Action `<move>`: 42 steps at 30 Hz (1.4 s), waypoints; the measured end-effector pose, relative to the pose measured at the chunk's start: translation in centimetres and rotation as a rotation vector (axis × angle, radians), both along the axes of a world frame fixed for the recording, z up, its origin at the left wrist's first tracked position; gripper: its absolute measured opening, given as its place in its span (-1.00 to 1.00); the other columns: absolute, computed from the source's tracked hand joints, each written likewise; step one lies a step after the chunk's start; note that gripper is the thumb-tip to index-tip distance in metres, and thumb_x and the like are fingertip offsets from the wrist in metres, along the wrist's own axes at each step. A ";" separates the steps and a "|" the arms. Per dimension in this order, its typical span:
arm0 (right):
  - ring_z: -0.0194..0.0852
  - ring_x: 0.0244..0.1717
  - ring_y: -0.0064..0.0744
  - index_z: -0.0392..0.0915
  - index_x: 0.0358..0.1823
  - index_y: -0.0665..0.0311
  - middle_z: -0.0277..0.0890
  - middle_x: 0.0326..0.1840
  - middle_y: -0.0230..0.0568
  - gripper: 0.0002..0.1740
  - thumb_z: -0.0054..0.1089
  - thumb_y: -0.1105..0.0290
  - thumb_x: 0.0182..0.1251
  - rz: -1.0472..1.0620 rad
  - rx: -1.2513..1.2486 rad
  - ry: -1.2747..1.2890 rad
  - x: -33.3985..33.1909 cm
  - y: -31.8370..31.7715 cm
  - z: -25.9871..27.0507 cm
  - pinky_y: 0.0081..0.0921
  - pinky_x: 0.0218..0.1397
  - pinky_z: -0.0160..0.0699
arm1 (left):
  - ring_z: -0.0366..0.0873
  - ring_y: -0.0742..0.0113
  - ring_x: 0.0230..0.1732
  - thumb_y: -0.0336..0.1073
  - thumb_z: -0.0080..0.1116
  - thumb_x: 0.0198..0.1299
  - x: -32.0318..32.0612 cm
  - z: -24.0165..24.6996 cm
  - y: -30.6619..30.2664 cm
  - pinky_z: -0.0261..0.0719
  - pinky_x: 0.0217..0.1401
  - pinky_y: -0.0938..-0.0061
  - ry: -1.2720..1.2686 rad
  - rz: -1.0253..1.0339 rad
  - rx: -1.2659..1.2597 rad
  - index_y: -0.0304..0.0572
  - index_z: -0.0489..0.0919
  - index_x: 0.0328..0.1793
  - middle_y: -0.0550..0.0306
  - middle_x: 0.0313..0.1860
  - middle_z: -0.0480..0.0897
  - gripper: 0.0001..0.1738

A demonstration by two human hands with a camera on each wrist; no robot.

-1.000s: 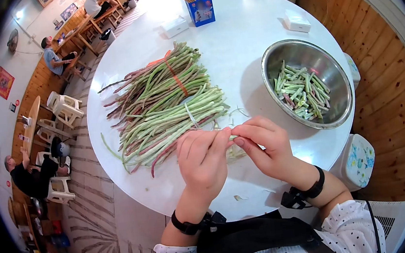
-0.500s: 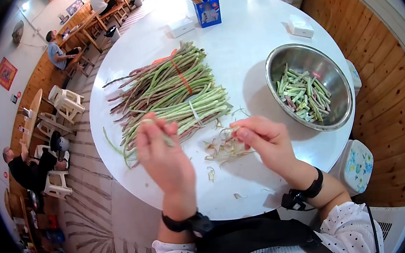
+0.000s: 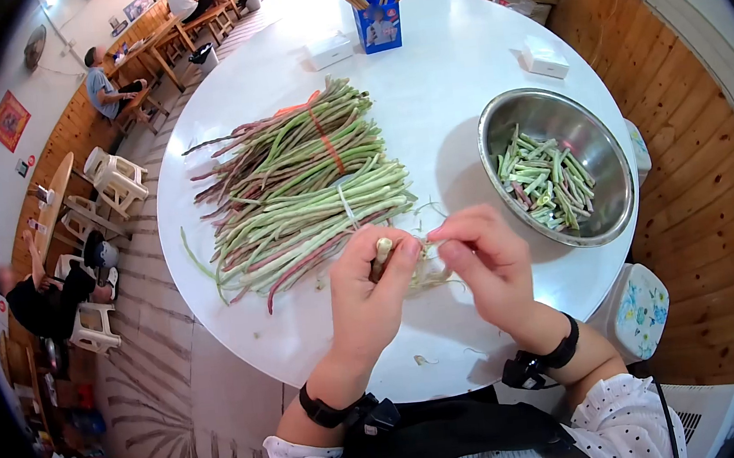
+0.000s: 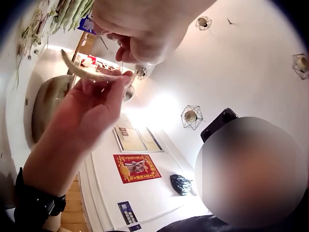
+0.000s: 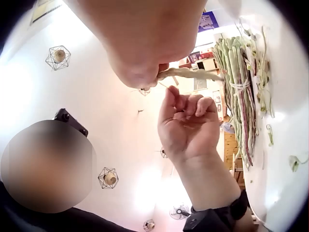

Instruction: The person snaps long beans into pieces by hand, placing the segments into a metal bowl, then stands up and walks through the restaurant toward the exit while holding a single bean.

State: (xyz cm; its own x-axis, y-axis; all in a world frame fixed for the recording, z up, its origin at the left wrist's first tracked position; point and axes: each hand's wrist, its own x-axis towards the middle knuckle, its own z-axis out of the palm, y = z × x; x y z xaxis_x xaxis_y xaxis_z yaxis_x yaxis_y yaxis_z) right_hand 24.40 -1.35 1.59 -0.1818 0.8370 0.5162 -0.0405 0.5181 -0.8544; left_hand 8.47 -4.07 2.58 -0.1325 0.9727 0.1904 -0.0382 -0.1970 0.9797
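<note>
Head view: left grip (image 3: 364, 289) and right grip (image 3: 496, 262) both pinching the bean (image 3: 384, 246) we've got over the worktop (image 3: 455, 44), bowl (image 3: 586, 119) at 2 o'clock. Probably light, bendy, snappable; we'd pinch near its tip.

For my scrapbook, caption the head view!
Left hand and right hand work on a pale green bean near a round silver metal bowl.
</note>
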 end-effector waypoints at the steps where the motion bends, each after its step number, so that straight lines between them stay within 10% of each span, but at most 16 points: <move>1: 0.38 -0.23 -0.62 0.66 -0.03 0.27 0.55 -0.20 -0.34 -0.81 0.19 0.56 0.36 0.011 -0.066 0.101 0.1 -0.1 0.2 -0.67 -0.29 0.32 | 0.25 0.69 -0.43 -0.35 0.23 0.35 -0.1 -0.3 0.1 0.19 -0.41 0.68 0.006 0.032 -0.025 -0.22 0.59 -0.21 0.42 -0.41 0.44 -0.90; 9: 0.31 -0.39 -0.70 0.56 0.08 0.33 0.51 0.00 -0.21 -0.78 0.10 0.50 0.47 -0.006 -0.129 0.451 2.1 1.1 1.1 -0.70 -0.34 0.37 | 0.27 0.66 -0.44 -0.37 0.29 0.30 -2.8 -1.6 -0.6 0.17 -0.41 0.65 0.586 -0.099 -0.059 -0.22 0.65 -0.26 0.41 -0.43 0.50 -0.90; 15: 0.54 -0.12 -0.42 0.70 -0.03 0.24 0.45 0.11 -0.11 -0.66 0.27 0.69 0.16 0.048 0.399 -0.147 0.6 0.0 0.8 -0.56 -0.27 0.55 | 0.42 0.57 -0.38 -0.28 0.21 0.39 -1.8 -0.1 -0.1 0.34 -0.37 0.66 -0.333 -0.258 -0.310 -0.29 0.65 0.19 0.30 -0.28 0.65 -0.67; 22: 0.58 -0.20 -0.27 0.73 -0.10 0.15 0.57 0.00 -0.27 -0.55 0.35 0.64 -0.11 0.091 0.707 -0.392 -1.8 -0.3 0.7 -0.52 -0.27 0.59 | 0.56 0.55 -0.27 -0.32 0.19 0.38 -3.3 0.5 -0.5 0.49 -0.25 0.66 -0.443 -0.231 -0.291 -0.35 0.64 0.15 0.20 -0.25 0.69 -0.69; 30: 0.55 -0.24 -0.46 0.67 0.02 0.29 0.61 -0.08 -0.19 -0.67 0.29 0.63 0.20 0.007 0.137 -0.193 -0.4 -0.3 1.0 -0.60 -0.37 0.47 | 0.46 0.68 -0.33 -0.50 0.29 0.24 -3.7 -0.9 -0.7 0.38 -0.33 0.72 0.256 -0.092 0.098 -0.27 0.62 0.25 0.33 -0.29 0.65 -0.58; 34: 0.52 -0.25 -0.54 0.65 0.02 0.31 0.56 -0.16 -0.25 -0.74 0.25 0.58 0.30 0.095 -0.014 -0.170 0.5 1.0 1.0 -0.65 -0.39 0.43 | 0.39 0.67 -0.42 -0.46 0.35 0.19 -2.6 0.6 -1.3 0.36 -0.41 0.69 0.217 -0.225 -0.103 -0.15 0.50 0.42 0.39 -0.37 0.57 -0.38; 42: 0.50 -0.22 -0.65 0.64 -0.02 0.29 0.48 -0.12 -0.32 -0.82 0.17 0.54 0.40 0.265 -0.422 -0.111 1.1 0.4 2.1 -0.70 -0.37 0.55 | 0.47 0.49 -0.44 -0.36 0.37 0.18 -1.7 0.3 -0.9 0.41 -0.41 0.57 0.385 -0.153 -0.005 -0.21 0.73 -0.09 0.19 -0.37 0.62 -0.81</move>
